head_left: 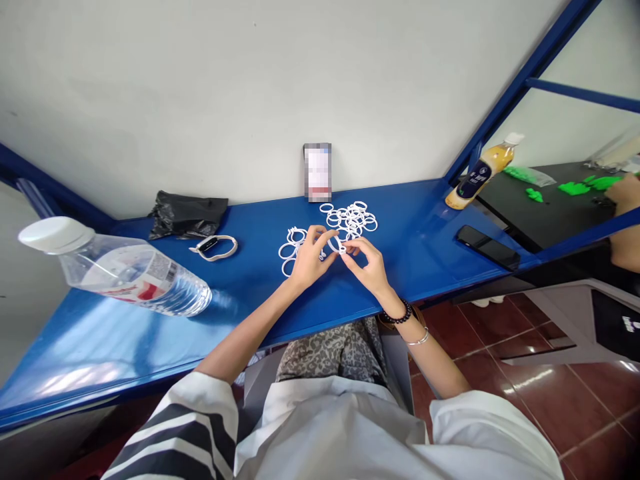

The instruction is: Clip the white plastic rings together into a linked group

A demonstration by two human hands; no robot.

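Between my two hands, just above the blue table, is a white plastic ring (336, 245) with a small knob-like part at its lower right. My left hand (311, 257) pinches the ring's left side. The fingers of my right hand (367, 265) close on the right side, near the small part. Beyond my hands lies a loose pile of similar white rings (354, 219). A smaller group of white rings (287, 251) rests left of my left hand, which partly covers it.
A phone (318, 173) leans on the wall. A water bottle (145, 273), black plastic bag (189, 215) and smartwatch (215, 248) stand or lie left. At right are a drink bottle (481, 175) and dark phone (487, 247); a person's arm shows past the blue frame, near green pieces (575, 188).
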